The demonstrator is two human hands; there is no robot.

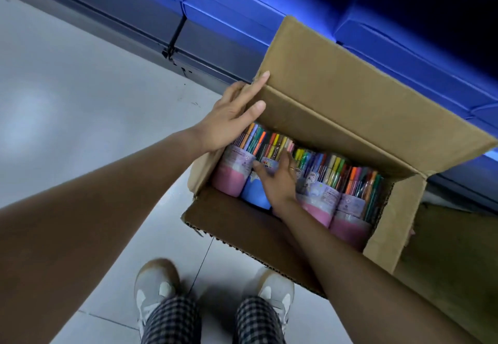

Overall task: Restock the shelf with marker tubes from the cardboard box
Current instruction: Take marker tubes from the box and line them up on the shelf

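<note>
An open cardboard box (pixel 336 106) stands on the floor in front of a low shelf. Several marker tubes lie inside it, pink-based (pixel 229 179) and blue-based (pixel 254 195), with coloured marker caps showing at their tops. My left hand (pixel 231 117) lies flat with straight fingers against the box's left flap, holding it back. My right hand (pixel 277 179) reaches into the box, its fingers curled over the blue-based tube. More pink tubes (pixel 347 225) fill the right side of the box.
Blue boxes (pixel 237 6) are stacked along the low shelf behind the carton. Pale floor tiles (pixel 67 101) spread to the left. My two shoes (pixel 156 287) and checked trouser legs stand just before the box. A brown surface (pixel 444 262) lies to the right.
</note>
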